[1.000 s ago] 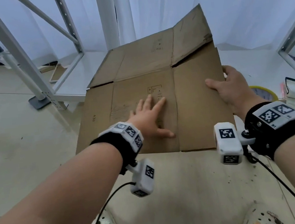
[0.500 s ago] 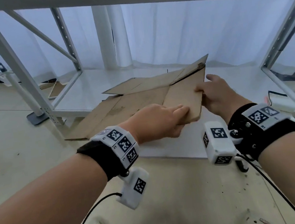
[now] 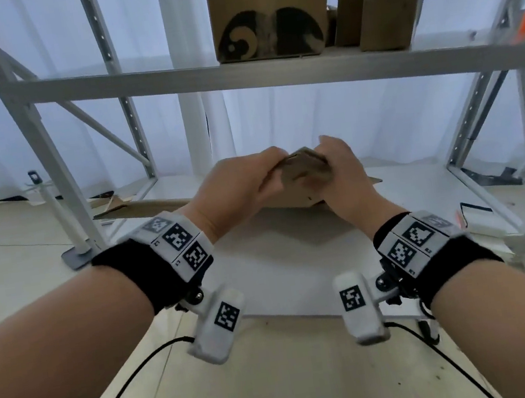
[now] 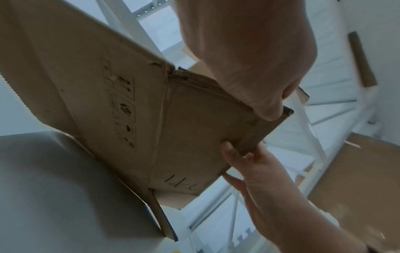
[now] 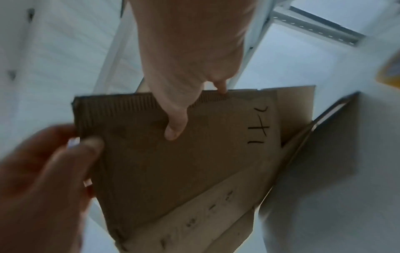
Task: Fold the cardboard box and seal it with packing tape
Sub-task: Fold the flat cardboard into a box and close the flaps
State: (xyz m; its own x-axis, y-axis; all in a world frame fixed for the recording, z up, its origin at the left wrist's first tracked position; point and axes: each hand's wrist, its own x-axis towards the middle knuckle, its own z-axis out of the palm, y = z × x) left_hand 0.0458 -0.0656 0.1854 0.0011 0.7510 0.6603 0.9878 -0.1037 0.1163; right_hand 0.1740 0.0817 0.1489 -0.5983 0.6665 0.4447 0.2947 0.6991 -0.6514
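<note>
Lifting the flattened cardboard box [image 3: 304, 172] off the lower shelf where it lay spread a second ago, we now pinch one raised flap between both hands, so folding has begun while taping, as we judge it, is far off. Our left hand [image 3: 239, 185] and right hand [image 3: 339, 178] each curl thumb and fingers round that flap's edge. Beyond our fingers we count one held box, three standing boxes [image 3: 272, 12] above, and no tape.
</note>
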